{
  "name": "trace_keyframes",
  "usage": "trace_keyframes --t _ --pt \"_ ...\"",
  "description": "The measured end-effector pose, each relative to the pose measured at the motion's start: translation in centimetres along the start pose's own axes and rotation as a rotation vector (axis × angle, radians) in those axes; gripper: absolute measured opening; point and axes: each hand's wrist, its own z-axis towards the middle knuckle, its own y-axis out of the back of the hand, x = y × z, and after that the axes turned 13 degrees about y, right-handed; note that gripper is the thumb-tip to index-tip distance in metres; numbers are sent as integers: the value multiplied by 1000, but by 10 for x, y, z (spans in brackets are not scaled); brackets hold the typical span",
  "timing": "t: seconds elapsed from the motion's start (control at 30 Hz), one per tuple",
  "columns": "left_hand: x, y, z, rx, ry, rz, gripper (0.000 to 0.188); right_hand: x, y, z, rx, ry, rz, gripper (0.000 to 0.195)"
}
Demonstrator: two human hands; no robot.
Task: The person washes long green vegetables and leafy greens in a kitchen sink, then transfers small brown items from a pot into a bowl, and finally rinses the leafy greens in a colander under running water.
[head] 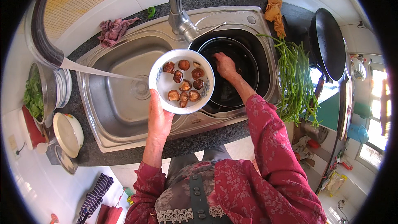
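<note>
My left hand (159,112) grips the near rim of a white bowl (161,91) with a blue pattern inside. Several brown shiitake mushrooms (185,85) lie in it, some caps up and others stems up. The bowl is held over the divider of a stainless steel double sink (199,120). My right hand (225,65) reaches into a round black pan (231,95) in the right basin. Its fingertips are low in the dark pan, and whatever they touch is hidden. Dark water seems to fill part of this pan.
A chrome faucet (183,26) rises behind the sink. Long green vegetable stems (293,81) lie to the right, beside a black wok (329,43). Leafy greens in a colander (34,95), stacked plates (63,85) and an enamel basin (68,133) stand left. A purple cloth (115,32) lies behind.
</note>
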Motion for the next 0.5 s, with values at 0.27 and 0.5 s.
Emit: trace_keyframes --t 0.27,0.5 --pt "1 4 4 0 26 32 62 52 88 8 -405 -151 708 22" --pt "7 6 8 -32 37 12 66 133 174 0 -73 128 1014 27"
